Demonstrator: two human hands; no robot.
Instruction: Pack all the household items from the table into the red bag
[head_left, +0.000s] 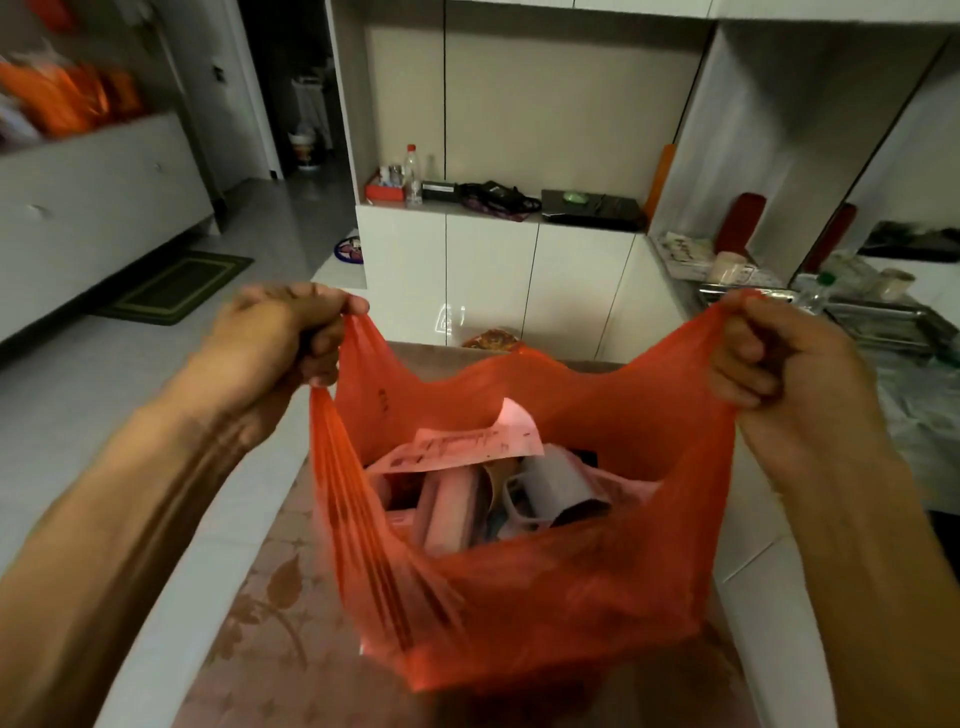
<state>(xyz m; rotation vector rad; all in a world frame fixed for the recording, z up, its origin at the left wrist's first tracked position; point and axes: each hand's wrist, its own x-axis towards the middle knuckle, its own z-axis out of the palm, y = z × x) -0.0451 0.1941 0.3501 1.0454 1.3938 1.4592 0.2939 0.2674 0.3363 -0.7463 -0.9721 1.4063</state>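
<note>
A red plastic bag (524, 613) hangs stretched wide between my two hands above a table with a brown leaf-patterned cloth (270, 613). My left hand (280, 338) is closed on the bag's left handle, my right hand (779, 364) on the right handle. Inside the bag lie several items: a printed paper slip (467, 441), a grey mug on its side (561, 488), a pale oblong box (449, 509) and other things I cannot make out.
White cabinets (488, 270) stand behind the table, with a bottle (412, 174), a red box and dark gadgets on their shelf. At right a counter holds metal trays (883, 322) and cups. White tiled floor and a green mat (176, 286) lie at left.
</note>
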